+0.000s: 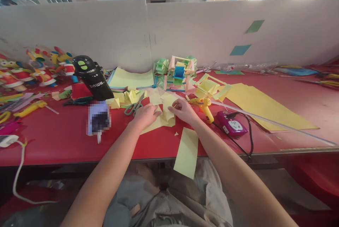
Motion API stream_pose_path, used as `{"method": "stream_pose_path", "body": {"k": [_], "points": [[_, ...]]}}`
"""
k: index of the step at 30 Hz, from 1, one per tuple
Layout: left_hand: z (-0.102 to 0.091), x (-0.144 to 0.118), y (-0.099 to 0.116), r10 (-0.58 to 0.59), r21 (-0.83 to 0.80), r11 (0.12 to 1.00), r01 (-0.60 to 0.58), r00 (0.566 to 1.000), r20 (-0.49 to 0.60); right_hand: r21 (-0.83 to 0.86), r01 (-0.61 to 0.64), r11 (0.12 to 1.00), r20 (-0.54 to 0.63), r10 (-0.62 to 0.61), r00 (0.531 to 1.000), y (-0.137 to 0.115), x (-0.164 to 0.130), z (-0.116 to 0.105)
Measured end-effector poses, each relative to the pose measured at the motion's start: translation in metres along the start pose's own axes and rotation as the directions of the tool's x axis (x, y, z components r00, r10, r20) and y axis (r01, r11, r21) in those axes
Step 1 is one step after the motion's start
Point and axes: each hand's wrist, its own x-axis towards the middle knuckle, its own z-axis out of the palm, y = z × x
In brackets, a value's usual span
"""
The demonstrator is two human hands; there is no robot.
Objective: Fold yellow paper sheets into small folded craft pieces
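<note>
Nearest, short of the right fingers [176,104], a pale yellow-green sheet [186,151] hung partly over the front edge of the red bench [156,145]. A tiny paper scrap [176,133] lay between that sheet and the fingers.

The left fingers [155,111] were bent and close together, resting at pale paper pieces; whether they gripped one could not be told. The right thumb and forefinger were curled nearly together at the edge of a folded pale yellow piece [167,108], which lay between the two sets of fingers; a firm pinch could not be made out.

Just left of the left fingers were green-handled scissors [128,110], and farther left an object [99,117] too blurred to name. Right of the right fingers lay a yellow glue gun [206,107], then a purple power socket [233,125] and large yellow sheets [259,105].

Beyond the fingers stood a stick-framed model [179,73] with blue paper in it, green folded paper [162,65] beside it. Beyond the left fingers, off to the left, were a black bottle [91,78] and colourful figures [43,75]. A white partition [106,32] rose farthest back on the bench.
</note>
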Motion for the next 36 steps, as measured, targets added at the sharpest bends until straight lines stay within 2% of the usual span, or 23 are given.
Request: {"method": "stream_pose_path", "body": {"k": [6,15,23,28,36], "points": [[0.004,0.001,0.0,-0.02,0.009,1.0,0.02,0.999,-0.051,0.045,-0.051,0.998,0.084,0.047,0.995,0.0,0.001,0.0],[0.001,0.0,0.001,0.003,0.029,1.0,-0.004,1.0,0.016,-0.089,0.03,0.996,0.03,-0.027,0.999,0.006,0.003,0.002],[0.004,0.0,0.003,-0.036,0.005,0.999,0.036,0.997,-0.063,-0.04,0.016,0.999,0.031,-0.014,0.999,0.001,0.0,0.001],[0.003,0.001,0.001,-0.007,-0.009,1.0,0.007,1.0,-0.013,-0.024,0.024,0.999,-0.022,-0.024,0.999,0.007,0.003,0.002],[0.002,0.0,0.002,-0.023,-0.012,1.0,0.023,1.0,0.008,-0.17,0.065,0.983,-0.068,-0.078,0.995,0.004,0.001,0.003]]}}
